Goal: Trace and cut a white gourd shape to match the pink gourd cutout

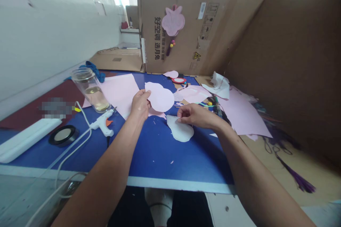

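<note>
My left hand [140, 105] pinches the edge of a pink gourd-shaped cutout [160, 96] and holds it up over the blue table [165, 152]. My right hand [195, 115] is closed in a pinch on the top edge of a pale white gourd-shaped piece [181, 131], which lies on the table just below it. The two hands are close together near the table's middle.
A white glue gun [102, 123] with its cord lies left of my hands, beside a glass jar [92, 90] and a black tape roll [63, 135]. Pink sheets [241, 113] and scraps lie right and behind. Cardboard walls [287, 64] enclose the back and right, with a pink ornament [173, 21] hanging.
</note>
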`<act>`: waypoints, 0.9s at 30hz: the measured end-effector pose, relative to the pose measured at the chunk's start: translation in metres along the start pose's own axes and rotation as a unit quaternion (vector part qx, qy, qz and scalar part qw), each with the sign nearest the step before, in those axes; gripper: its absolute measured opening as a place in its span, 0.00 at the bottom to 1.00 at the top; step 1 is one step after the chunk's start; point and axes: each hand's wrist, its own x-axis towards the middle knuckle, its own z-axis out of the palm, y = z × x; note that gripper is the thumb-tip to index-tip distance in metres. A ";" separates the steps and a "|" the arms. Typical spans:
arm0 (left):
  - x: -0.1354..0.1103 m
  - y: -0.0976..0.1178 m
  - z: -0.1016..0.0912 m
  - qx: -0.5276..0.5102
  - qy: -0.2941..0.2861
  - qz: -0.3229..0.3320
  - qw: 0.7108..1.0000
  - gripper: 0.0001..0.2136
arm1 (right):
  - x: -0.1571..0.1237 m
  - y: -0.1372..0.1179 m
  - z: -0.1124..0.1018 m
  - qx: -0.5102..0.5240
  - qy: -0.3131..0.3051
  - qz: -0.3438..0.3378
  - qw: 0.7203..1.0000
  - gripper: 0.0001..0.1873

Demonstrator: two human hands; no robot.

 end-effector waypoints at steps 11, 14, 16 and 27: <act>-0.003 0.000 0.003 0.013 -0.014 0.001 1.000 0.06 | -0.003 -0.009 -0.001 0.090 0.003 -0.040 0.995 0.10; -0.004 0.000 0.003 0.014 -0.015 0.001 1.000 0.04 | -0.001 -0.007 -0.001 0.083 0.025 -0.037 0.996 0.09; -0.005 0.000 0.004 0.014 -0.015 0.000 1.000 0.04 | 0.000 -0.006 -0.001 0.083 0.040 -0.031 0.995 0.08; -0.006 -0.004 0.004 0.021 -0.038 -0.005 0.999 0.06 | 0.000 -0.007 -0.002 0.110 0.051 -0.040 0.992 0.10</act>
